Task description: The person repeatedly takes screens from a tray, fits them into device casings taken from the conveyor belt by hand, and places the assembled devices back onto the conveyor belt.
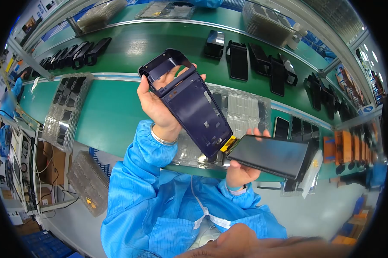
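My left hand (161,112) is wrapped around the dark plastic housing of a handheld device (193,112), tilted with its hollow inner side toward me. An open frame-like section forms the housing's upper end. My right hand (242,174) grips a black display panel (269,155) by its edges, fingers behind it and thumb in front. Between the housing's lower end and the panel sits a yellow strip (229,144); whether it joins both, I cannot tell. Beneath them a clear plastic tray (189,155) lies on the green bench (106,116).
Several black devices (239,62) stand along the green conveyor (159,41) behind the bench. A clear tray with dark parts (67,105) lies at left, another tray (303,129) at right. Orange bins (344,148) are at far right. Metal posts (30,58) frame the station.
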Available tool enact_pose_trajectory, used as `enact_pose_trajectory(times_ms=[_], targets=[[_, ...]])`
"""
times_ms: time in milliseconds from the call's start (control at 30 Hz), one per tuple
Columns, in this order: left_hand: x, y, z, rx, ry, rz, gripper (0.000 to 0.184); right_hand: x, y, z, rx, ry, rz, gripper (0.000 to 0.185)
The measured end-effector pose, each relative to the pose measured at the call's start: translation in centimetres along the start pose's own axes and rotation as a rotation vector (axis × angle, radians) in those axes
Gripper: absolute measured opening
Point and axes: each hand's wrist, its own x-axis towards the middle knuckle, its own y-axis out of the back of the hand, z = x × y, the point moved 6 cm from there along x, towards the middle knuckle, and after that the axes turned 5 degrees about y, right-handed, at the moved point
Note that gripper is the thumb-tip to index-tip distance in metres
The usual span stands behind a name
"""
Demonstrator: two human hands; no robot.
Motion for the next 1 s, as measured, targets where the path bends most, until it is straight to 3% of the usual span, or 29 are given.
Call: enact_pose_trajectory(times_ms=[100,300,400,700,800,833,1000], targets=[[-0.1,-0.2,0.2,0.013,-0.035,0.023,0.081,-1.2,-0.3,-0.2,-0.074,0.006,-0.111,0.099],[-0.3,-0.7,0.4,0.047,-0.082,-0.004,0.082,-1.2,-0.9,-0.2,0.027,0.033,-0.107,0.085],[-0.2,-0.9,0.6,0.033,-0.106,-0.044,0.083,-1.2,-0.5,0.4,-0.012,-0.007,-0.214,0.092],[-0.1,-0.6,0.7,0.018,-0.13,-0.091,0.084,-1.2,-0.5,0.7,0.0,0.002,-0.237,0.096],[-0.2,-0.8,0.4,-0.002,-0.104,-0.108,0.084,-1.3,-1.2,0.8,0.008,-0.043,-0.296,0.091],[-0.3,-1.0,0.3,-0.013,-0.093,-0.117,0.084,-0.8,-1.6,0.0,-0.128,0.072,-0.415,0.079],[-1.0,-1.7,-0.6,0.003,-0.081,-0.117,0.082,0.9,-3.3,-1.7,-0.37,0.117,-0.527,0.062]])
